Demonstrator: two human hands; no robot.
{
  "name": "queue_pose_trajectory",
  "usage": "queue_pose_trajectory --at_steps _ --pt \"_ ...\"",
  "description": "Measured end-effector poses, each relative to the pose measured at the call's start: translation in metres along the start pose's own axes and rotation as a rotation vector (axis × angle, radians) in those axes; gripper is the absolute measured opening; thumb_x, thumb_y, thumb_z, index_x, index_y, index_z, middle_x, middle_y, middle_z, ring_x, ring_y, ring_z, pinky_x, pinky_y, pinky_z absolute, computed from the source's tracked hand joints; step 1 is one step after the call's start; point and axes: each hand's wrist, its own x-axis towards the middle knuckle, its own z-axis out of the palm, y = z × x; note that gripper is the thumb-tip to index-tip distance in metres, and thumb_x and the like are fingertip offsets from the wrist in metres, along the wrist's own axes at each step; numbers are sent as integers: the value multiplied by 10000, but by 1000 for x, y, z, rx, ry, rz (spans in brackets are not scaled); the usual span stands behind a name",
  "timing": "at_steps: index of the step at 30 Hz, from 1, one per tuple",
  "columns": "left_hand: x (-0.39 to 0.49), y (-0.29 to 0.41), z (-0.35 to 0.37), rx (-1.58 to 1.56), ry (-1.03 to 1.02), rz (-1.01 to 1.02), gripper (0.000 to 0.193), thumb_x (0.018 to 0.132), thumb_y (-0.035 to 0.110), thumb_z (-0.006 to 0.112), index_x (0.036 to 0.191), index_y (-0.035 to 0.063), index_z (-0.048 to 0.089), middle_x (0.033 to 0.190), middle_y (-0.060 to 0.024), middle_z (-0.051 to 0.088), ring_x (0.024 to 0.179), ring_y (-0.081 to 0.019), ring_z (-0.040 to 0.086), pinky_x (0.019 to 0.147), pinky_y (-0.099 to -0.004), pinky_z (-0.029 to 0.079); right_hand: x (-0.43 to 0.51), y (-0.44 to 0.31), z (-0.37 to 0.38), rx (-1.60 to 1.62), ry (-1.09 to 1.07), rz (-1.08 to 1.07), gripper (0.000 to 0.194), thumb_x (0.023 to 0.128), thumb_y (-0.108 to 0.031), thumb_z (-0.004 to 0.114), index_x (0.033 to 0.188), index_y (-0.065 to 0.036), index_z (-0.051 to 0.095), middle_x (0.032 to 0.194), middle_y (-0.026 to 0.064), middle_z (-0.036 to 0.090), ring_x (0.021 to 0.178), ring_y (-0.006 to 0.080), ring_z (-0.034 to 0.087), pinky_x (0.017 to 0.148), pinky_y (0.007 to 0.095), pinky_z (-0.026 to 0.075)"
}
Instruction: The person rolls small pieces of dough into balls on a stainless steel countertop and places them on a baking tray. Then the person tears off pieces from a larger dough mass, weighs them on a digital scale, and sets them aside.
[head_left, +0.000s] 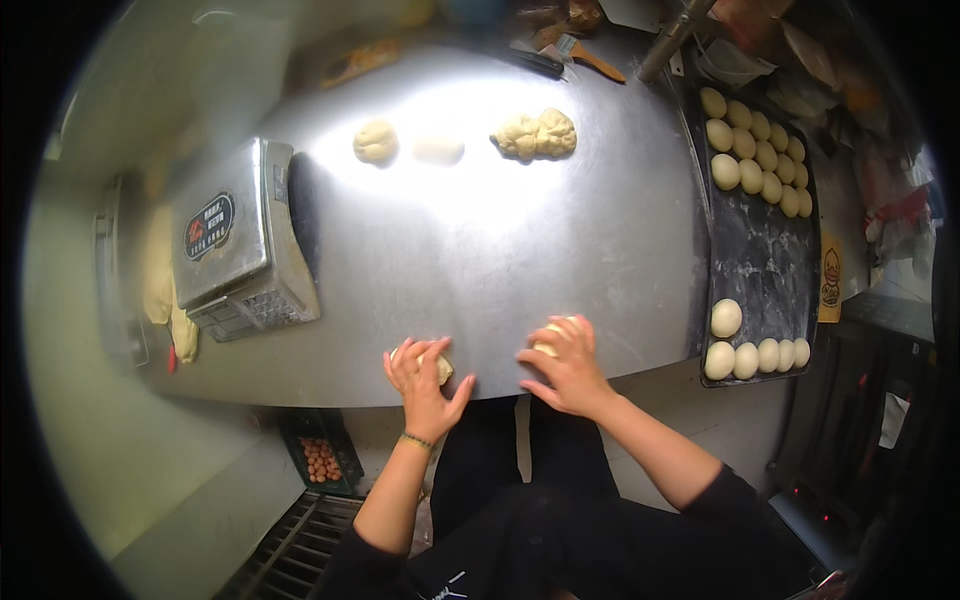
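At the near edge of the stainless steel table (495, 277), my left hand (426, 390) cups a piece of dough (445, 370) from above, thumb held out to the side. My right hand (574, 373) curls over another dough piece (546, 348), mostly hidden by the fingers. Farther up the tabletop lie a round dough piece (375, 142), a smooth pale one (439, 148) washed out by glare, and a lumpy double piece (536, 136).
On the right, a dark baking tray (765, 277) holds several dough balls (751, 177). A metal-topped scale (236, 232) stands left, with more dough (184, 330) beyond it. A brush (596, 61) and black-handled tool (536, 62) lie at the back. A crate of eggs (321, 459) sits below.
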Motion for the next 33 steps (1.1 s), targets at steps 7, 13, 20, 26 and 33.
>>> queue_pose_trajectory --at_steps 7,13,20,26,33 --pt "123 -35 43 193 159 159 141 961 305 809 1021 191 752 1135 -58 680 1143 -310 610 1031 -518 411 124 42 49 -117 133 -17 190 953 -289 810 1088 -188 722 1188 31 649 1167 243 622 1046 479 417" --pt "144 -97 8 180 253 93 177 975 275 782 1106 157 776 1146 -99 695 1143 -322 628 1035 -516 430 120 82 -8 -185 188 148 256 931 -248 802 1163 -167 730 1285 84 634 1276 282 589 1104 496 417" --pt "10 -38 0 -91 144 7 241 954 240 780 1175 145 777 1228 -95 654 1275 -365 536 1152 -548 408 13 24 10 69 122 59 263 894 -212 807 1135 -153 719 1371 86 652 1369 348 566 1237 569 382" --pt "83 -18 47 150 171 154 119 961 223 782 1055 164 739 1095 -61 677 1134 -305 610 1107 -529 416 102 3 63 -150 141 -34 161 940 -258 781 1051 -172 702 1166 28 681 1184 243 638 1072 487 438" --pt "168 -61 23 218 213 133 141 960 263 796 1071 184 758 1077 -41 691 1076 -298 632 1007 -489 446 189 69 38 -228 214 -64 228 943 -270 790 1130 -165 714 1181 59 647 1183 254 623 1051 463 429"
